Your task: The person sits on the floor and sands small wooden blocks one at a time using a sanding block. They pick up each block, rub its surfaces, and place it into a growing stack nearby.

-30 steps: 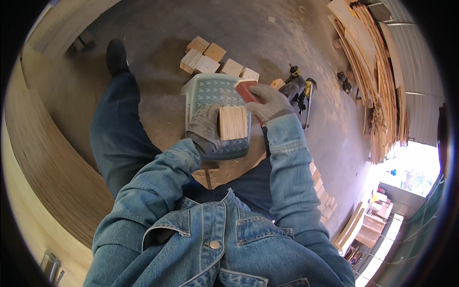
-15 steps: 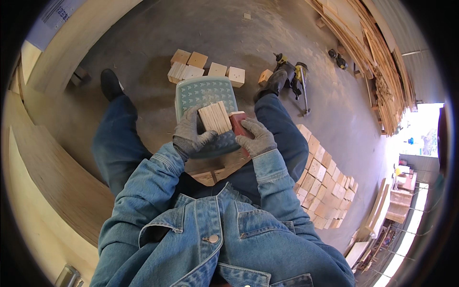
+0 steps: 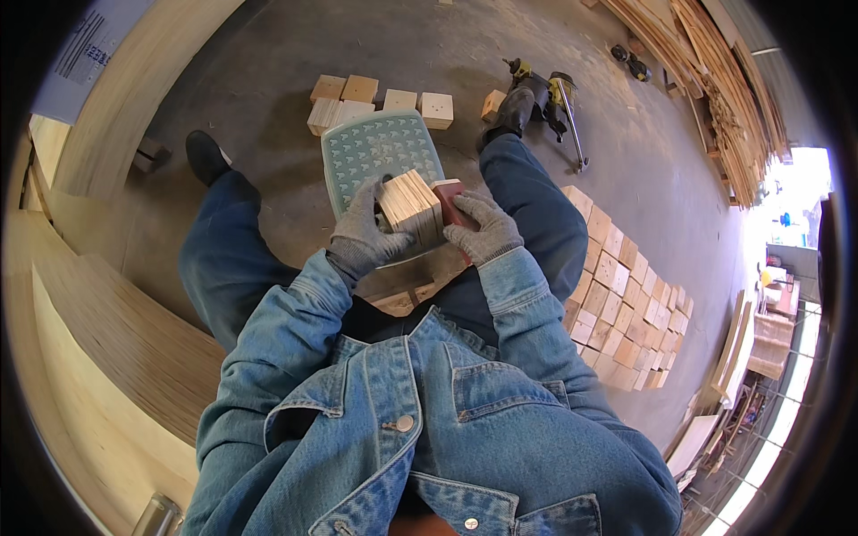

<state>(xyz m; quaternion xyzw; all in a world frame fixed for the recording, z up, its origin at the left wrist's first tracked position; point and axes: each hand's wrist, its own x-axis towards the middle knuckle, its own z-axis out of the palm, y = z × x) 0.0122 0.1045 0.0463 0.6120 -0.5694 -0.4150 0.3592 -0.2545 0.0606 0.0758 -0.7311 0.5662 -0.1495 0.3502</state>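
Note:
My gloved left hand (image 3: 364,234) grips a plywood block (image 3: 411,205) from its left side, with the striped layered face turned up. In my gloved right hand (image 3: 483,230) is a sanding block (image 3: 453,207), a wood piece wrapped in red-brown sandpaper, held against the right side of the plywood block. Both blocks are over the near part of a pale green plastic stool (image 3: 375,147) with a bumpy top, which stands between my legs. The hands hide part of the sanding block and the near end of the stool.
Several wooden blocks (image 3: 359,89) sit on the floor past the stool. Right of my leg, many more blocks (image 3: 630,299) are stacked. Cordless drills (image 3: 563,89) lie near my right foot. Plywood sheets (image 3: 116,330) line the left, and timber strips (image 3: 715,89) lie far right.
My view has shifted, so the stool and floor things appear slightly higher. The plywood block is tilted a little differently, its right side showing more. Both hands keep their holds.

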